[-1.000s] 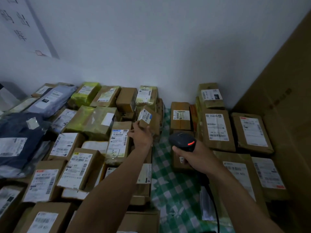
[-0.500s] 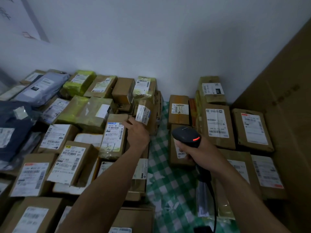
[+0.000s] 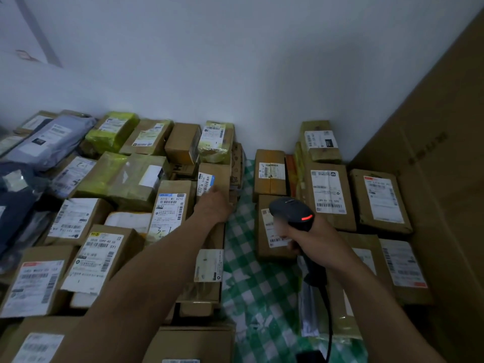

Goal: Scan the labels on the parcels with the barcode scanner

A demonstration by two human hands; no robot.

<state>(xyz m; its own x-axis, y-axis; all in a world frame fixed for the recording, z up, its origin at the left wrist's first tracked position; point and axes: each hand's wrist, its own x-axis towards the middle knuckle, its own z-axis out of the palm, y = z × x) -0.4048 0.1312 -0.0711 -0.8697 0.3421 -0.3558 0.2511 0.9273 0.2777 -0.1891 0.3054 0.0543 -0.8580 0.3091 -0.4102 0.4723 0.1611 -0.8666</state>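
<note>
A small brown parcel (image 3: 215,176) with a white barcode label stands upright in the back middle of the left pile. My left hand (image 3: 213,204) reaches forward and holds it at its lower edge, just under the label; the fingers are mostly hidden. My right hand (image 3: 311,239) grips the handle of a black barcode scanner (image 3: 292,212), whose red light is lit. The scanner's head is above a brown parcel (image 3: 272,229) on the right side. Its cable (image 3: 328,318) hangs down towards me.
Several labelled brown, yellow-taped and grey parcels cover the left side (image 3: 94,258). More labelled parcels (image 3: 330,192) lie on the right. A green checked cloth (image 3: 259,286) shows between the two groups. A tall cardboard sheet (image 3: 442,179) stands at the right, a white wall behind.
My left hand has lowered the small parcel from the air into the pile. The right hand with the scanner has shifted right and slightly nearer.
</note>
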